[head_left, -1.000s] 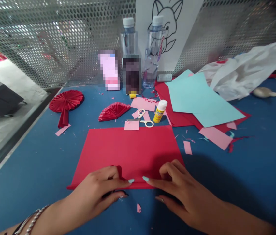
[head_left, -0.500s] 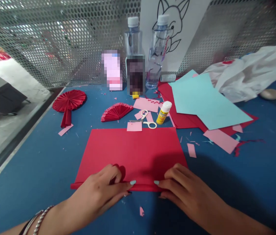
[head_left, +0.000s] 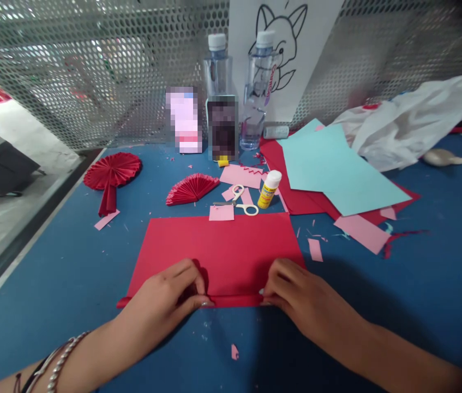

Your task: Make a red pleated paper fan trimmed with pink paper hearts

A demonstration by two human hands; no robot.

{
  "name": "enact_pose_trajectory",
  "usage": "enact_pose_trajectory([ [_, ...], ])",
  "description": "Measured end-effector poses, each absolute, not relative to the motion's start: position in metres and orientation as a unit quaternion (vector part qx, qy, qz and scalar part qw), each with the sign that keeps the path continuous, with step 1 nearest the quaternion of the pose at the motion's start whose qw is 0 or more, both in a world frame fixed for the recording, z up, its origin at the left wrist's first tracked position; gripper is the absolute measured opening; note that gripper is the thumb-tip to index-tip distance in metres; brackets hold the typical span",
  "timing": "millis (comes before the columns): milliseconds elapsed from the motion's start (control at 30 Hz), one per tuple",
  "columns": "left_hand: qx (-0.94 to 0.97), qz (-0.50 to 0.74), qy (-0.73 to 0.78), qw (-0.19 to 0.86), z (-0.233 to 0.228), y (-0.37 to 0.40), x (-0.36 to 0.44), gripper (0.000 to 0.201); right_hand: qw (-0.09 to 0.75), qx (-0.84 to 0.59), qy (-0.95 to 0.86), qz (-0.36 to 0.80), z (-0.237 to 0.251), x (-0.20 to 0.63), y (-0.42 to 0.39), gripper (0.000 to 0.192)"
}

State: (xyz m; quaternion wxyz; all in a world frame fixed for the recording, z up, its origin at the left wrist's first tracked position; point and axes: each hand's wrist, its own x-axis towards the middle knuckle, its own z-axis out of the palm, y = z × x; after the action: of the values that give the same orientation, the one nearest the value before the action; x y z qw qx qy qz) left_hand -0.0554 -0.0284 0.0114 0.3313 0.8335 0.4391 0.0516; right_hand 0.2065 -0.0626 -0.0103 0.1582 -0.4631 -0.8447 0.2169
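Observation:
A sheet of red paper (head_left: pixel 222 251) lies flat on the blue table, with a narrow folded strip along its near edge. My left hand (head_left: pixel 173 292) pinches that strip left of the middle, thumb and bent fingers on the fold. To the right, my right hand (head_left: pixel 292 289) pinches the same strip, fingers curled. Beyond the sheet lie white-handled scissors (head_left: pixel 241 203) on pink paper pieces, a glue stick (head_left: pixel 269 189) standing upright, and a pleated red paper fan (head_left: pixel 192 189). Another pleated red fan with a handle (head_left: pixel 112 170) rests at the left.
Two water bottles (head_left: pixel 254 98) and two phones (head_left: pixel 222 128) stand against a perforated metal panel (head_left: pixel 124 71). Light blue sheets (head_left: pixel 337 169) overlap red paper at the right, beside a white plastic bag (head_left: pixel 414 120). Pink scraps (head_left: pixel 361 233) are scattered around.
Both hands have moved slightly away from me along with the near edge of the red paper. The fingers have curled more tightly on the folded strip. The view has shifted a little.

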Motion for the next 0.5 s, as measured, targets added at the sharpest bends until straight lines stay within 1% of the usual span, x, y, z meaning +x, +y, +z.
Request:
enact_pose_trajectory([
  [100,0.849,0.042,0.441,0.287,0.011,-0.023,-0.056,0.016,0.174,-0.451,-0.848,0.218,-0.016,0.211,-0.064,0.016],
  [200,0.866,0.045,0.442,0.229,0.009,-0.02,-0.059,0.03,0.167,-0.425,-0.871,0.18,-0.019,0.215,-0.066,0.019],
  [333,0.896,0.033,0.418,0.146,0.003,-0.02,-0.064,0.042,0.094,-0.356,-0.924,0.106,-0.015,0.216,-0.064,0.049],
  [433,0.92,0.021,0.385,0.066,0.002,-0.025,-0.063,0.045,0.046,-0.309,-0.946,0.085,-0.01,0.214,-0.061,0.053],
  [500,0.938,0.028,0.345,0.015,0.004,-0.034,-0.058,0.047,0.038,-0.293,-0.952,0.083,-0.009,0.212,-0.06,0.053],
])
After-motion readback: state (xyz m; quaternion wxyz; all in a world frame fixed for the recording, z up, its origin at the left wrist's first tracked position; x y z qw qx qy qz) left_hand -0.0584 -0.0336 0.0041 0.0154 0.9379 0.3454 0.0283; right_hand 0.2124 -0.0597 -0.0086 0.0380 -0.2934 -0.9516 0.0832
